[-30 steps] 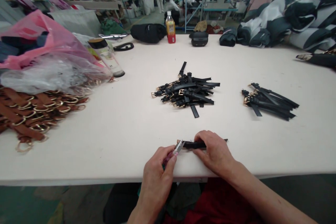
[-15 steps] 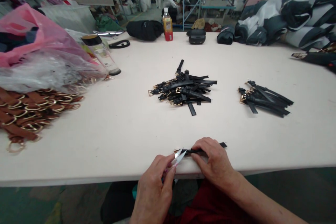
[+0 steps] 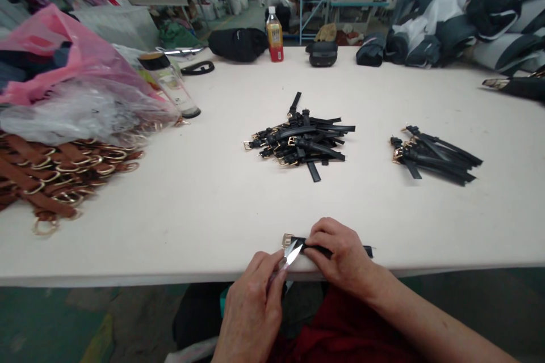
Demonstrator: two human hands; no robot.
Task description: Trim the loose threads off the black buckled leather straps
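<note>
Black strap (image 3: pixel 340 250) pinned flat under right hand (image 3: pixel 340 255) grip, left hand (image 3: pixel 255 300) grip closed around small snips (image 3: pixel 290 255), blades at strap's buckle end

On your worktop (image 3: pixel 204 204), the strap pile (image 3: pixel 300 139) sits at centre frame, a smaller bundle (image 3: pixel 434 153) to its right, ringed straps (image 3: pixel 51 173) at left (under bags (image 3: pixel 72 91)), and a bottle (image 3: pixel 275 41) at upper centre.

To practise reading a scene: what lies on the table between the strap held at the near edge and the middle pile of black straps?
Nothing: in the head view, bare white table separates the held strap from the middle pile.
</note>
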